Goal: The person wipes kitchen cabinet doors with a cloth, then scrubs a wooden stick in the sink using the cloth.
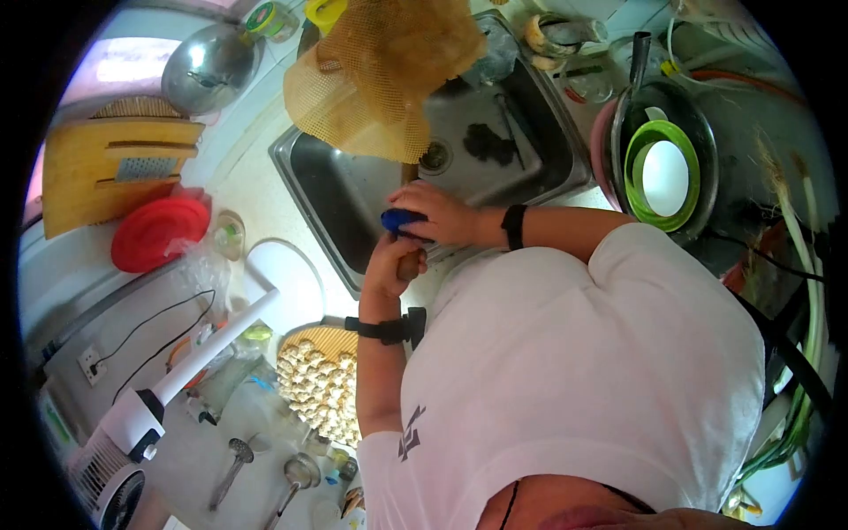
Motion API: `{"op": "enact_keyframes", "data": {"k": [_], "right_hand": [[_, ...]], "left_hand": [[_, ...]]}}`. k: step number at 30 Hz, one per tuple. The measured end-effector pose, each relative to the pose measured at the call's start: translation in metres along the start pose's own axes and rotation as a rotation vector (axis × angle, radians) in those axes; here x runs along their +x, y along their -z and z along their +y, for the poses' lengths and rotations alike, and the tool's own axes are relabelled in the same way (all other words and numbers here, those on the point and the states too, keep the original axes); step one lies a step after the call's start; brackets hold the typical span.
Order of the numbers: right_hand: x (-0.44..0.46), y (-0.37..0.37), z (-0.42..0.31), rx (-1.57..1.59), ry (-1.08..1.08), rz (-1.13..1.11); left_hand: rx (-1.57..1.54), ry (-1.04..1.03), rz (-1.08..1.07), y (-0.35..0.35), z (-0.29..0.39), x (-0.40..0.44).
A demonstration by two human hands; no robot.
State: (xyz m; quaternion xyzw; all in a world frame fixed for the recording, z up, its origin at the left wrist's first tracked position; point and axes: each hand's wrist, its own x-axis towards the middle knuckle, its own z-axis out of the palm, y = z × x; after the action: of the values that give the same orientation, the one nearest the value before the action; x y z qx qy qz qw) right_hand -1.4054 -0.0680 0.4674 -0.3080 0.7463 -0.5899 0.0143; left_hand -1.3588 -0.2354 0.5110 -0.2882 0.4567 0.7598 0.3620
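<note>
My left hand (394, 266) is closed round a brown, rod-like thing (408, 267), whose short end shows below the fingers. Just above it, my right hand (437, 215) grips a small dark blue tool (402, 221); its working part is hidden, so its kind is unclear. A brown length (409, 172) also shows beyond my right fingers, apparently part of the same rod. Both hands are close together over the near edge of the steel sink (353, 216). Dark scraps (488, 145) lie in the basin by the drain.
Tan mesh (375, 88) hangs over the sink's far left part. A pan with a green bowl (632, 168) stands at right, near long green onions (795, 221). At left are a wooden board (75, 177), a red lid (159, 231), a white fan (132, 433) and garlic-like pieces (314, 389).
</note>
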Motion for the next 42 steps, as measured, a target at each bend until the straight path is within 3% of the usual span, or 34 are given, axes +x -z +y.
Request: {"op": "enact_keyframes", "data": {"k": [6,9,11,14,18,20,22,23,25,26,35,38,42], "right_hand": [[0.028,-0.015,0.079,-0.090,-0.242,0.033],[0.046,-0.019,0.144,0.113,-0.496,0.066],[0.058,-0.047,0.216,-0.249,-0.525,0.144],[0.071,-0.030,0.189,-0.333,-0.674,0.054],[0.052,-0.030,0.081,0.146,-0.530,0.099],[0.031,-0.045,0.055,0.225,-0.474,0.057],[0.017,-0.037,0.026,-0.183,0.003,0.037],[0.018,-0.036,0.032,-0.178,0.007,0.023],[0.024,-0.037,0.055,-0.020,-0.185,-0.242],[0.028,-0.041,0.069,-0.013,-0.224,-0.265],[0.065,-0.033,0.254,-0.362,-0.408,0.016],[0.077,-0.030,0.291,-0.435,-0.488,0.035],[0.084,-0.027,0.311,-0.484,-0.591,0.034]], "left_hand": [[-0.059,0.028,0.058,0.008,-0.005,0.000],[-0.090,0.022,0.059,0.012,-0.007,-0.001],[-0.103,0.010,0.059,0.013,-0.005,0.000],[-0.132,0.047,0.087,0.019,0.000,-0.006],[-0.131,0.053,0.043,0.027,0.007,-0.008],[-0.147,0.063,0.049,0.032,0.006,-0.008],[-0.145,0.072,0.034,0.035,0.004,-0.007],[-0.158,0.067,0.040,0.033,0.003,-0.007],[-0.064,0.071,0.074,0.026,0.003,-0.009],[-0.079,0.065,0.088,0.027,-0.003,-0.008],[-0.305,0.094,0.008,0.050,-0.014,-0.005],[-0.499,0.083,-0.042,0.064,-0.021,-0.005],[-0.493,0.031,0.059,0.066,-0.020,-0.014]]}}
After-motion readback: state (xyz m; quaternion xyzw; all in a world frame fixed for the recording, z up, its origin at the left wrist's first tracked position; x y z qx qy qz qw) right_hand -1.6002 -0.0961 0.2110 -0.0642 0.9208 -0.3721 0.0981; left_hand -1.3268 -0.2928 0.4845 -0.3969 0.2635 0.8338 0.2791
